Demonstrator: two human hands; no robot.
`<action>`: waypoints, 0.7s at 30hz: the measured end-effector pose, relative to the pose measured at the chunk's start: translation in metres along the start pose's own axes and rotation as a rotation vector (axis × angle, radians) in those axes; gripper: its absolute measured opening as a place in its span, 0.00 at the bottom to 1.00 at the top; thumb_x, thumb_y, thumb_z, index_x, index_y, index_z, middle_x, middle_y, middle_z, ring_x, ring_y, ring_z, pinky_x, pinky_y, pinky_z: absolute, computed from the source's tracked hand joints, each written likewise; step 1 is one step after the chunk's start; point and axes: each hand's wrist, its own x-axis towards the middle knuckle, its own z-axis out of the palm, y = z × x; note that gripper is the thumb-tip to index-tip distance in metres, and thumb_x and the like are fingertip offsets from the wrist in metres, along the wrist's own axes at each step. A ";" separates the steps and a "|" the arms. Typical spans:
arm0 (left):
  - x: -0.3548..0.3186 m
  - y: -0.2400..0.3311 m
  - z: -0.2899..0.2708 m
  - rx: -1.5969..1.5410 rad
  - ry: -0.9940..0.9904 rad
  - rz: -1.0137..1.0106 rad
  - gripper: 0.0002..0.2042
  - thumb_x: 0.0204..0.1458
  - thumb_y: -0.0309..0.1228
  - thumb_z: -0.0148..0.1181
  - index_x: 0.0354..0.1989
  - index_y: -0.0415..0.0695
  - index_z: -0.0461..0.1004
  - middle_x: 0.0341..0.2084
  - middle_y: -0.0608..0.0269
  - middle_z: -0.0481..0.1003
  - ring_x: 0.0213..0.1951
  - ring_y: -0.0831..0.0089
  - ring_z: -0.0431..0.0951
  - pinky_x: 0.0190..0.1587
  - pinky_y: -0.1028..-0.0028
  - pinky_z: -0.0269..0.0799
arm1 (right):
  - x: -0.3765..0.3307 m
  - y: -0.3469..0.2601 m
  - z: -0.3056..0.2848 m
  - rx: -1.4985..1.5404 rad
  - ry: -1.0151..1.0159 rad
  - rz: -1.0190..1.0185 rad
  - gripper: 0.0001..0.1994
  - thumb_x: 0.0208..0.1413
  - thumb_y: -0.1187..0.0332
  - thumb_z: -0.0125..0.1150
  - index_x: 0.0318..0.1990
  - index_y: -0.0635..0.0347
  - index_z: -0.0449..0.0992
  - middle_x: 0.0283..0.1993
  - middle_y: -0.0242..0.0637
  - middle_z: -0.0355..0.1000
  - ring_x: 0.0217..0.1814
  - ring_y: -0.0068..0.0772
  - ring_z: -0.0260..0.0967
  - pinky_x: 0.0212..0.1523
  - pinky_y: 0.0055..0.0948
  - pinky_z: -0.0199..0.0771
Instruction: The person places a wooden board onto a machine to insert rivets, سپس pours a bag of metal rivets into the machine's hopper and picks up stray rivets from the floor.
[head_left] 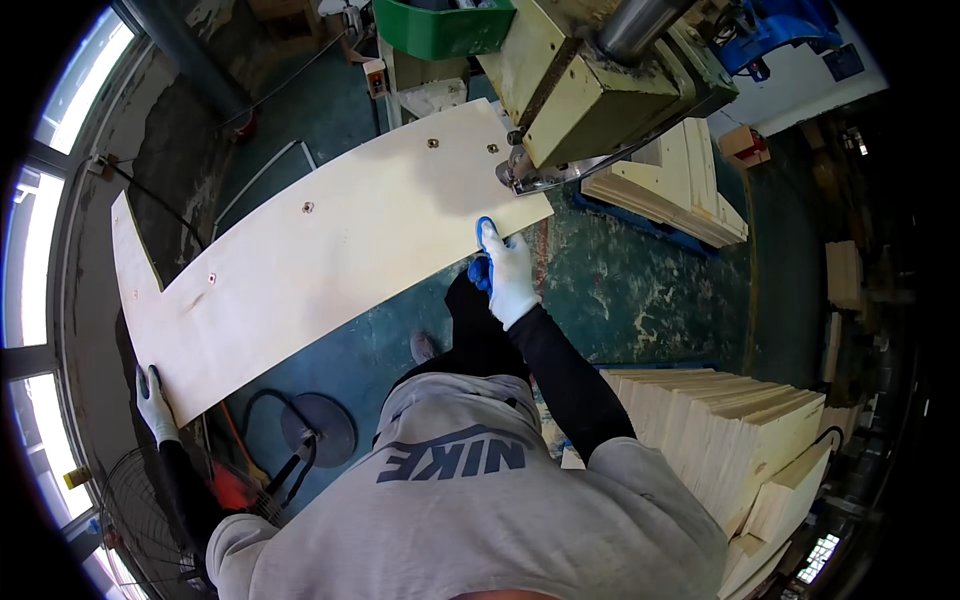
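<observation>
- Head view, looking straight down: the right hand [508, 275], in a white glove with blue on the fingers, presses on the near edge of a long pale plywood panel [330, 250], fingers closed over that edge close to its right end.
- Left hand [155, 400], also in a white glove, grips the panel's far left corner, fingers curled round the edge; the thumb seems to lie underneath, though the picture bends too much there to be sure.
- Between the two hands the panel runs slantwise, its left end low in the picture and its right end higher, held above the green floor [620, 290].
- Several small round metal fittings [433, 143] sit in the panel's upper face, and a notch is cut out of its left end.
- Right end of the panel lies under the head of a yellowish machine [590, 100], whose metal foot [535, 180] touches the wood just beside the right hand.
- Behind the machine stands a green bin [440, 28].
- Right of the machine a stack of cut plywood pieces [680, 180] rests on the floor; a second, larger stack [730, 440] stands near the person's right elbow.
- Low at the left, near the person's feet, a round foot pedal [320, 425] with a black cable lies on the floor, and a wire fan guard [140, 510] shows beside it.
- Windows [30, 260] curve along the left rim.
</observation>
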 end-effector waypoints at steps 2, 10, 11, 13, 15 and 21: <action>-0.003 0.000 0.002 0.053 0.004 0.005 0.29 0.65 0.36 0.60 0.69 0.31 0.62 0.65 0.57 0.69 0.61 0.74 0.70 0.62 0.77 0.66 | 0.014 0.015 -0.002 -0.011 0.083 -0.078 0.13 0.62 0.58 0.65 0.42 0.56 0.73 0.28 0.26 0.68 0.16 0.17 0.60 0.14 0.21 0.59; -0.009 0.014 0.008 0.033 0.051 0.029 0.31 0.63 0.36 0.62 0.70 0.32 0.62 0.63 0.58 0.70 0.58 0.76 0.72 0.58 0.79 0.68 | 0.019 -0.007 0.007 -0.040 -0.006 0.007 0.11 0.64 0.60 0.63 0.44 0.55 0.73 0.34 0.23 0.69 0.29 0.13 0.65 0.26 0.20 0.64; -0.009 -0.002 0.003 0.005 0.049 0.025 0.30 0.64 0.36 0.62 0.70 0.32 0.62 0.63 0.59 0.70 0.58 0.76 0.72 0.58 0.80 0.68 | 0.017 -0.005 0.006 -0.042 0.005 -0.031 0.11 0.64 0.60 0.63 0.44 0.56 0.73 0.35 0.23 0.69 0.30 0.13 0.65 0.27 0.20 0.65; -0.018 -0.003 -0.008 0.052 0.052 -0.050 0.30 0.64 0.36 0.62 0.70 0.32 0.61 0.64 0.59 0.70 0.58 0.76 0.71 0.58 0.79 0.68 | 0.014 0.002 0.004 -0.053 -0.014 -0.050 0.11 0.64 0.60 0.62 0.46 0.56 0.73 0.36 0.23 0.69 0.30 0.13 0.65 0.27 0.19 0.64; -0.020 -0.004 -0.019 0.078 0.052 -0.125 0.30 0.64 0.36 0.61 0.70 0.32 0.61 0.65 0.59 0.69 0.61 0.74 0.70 0.62 0.77 0.67 | 0.012 0.010 0.009 0.007 0.005 -0.060 0.12 0.64 0.61 0.62 0.47 0.58 0.74 0.36 0.22 0.69 0.33 0.11 0.64 0.31 0.17 0.64; -0.024 -0.008 0.001 0.045 0.034 -0.033 0.31 0.64 0.36 0.61 0.70 0.32 0.61 0.66 0.57 0.68 0.62 0.73 0.70 0.63 0.76 0.65 | 0.020 0.010 0.003 -0.032 0.020 0.011 0.10 0.64 0.59 0.63 0.41 0.55 0.75 0.30 0.20 0.67 0.22 0.11 0.59 0.19 0.18 0.56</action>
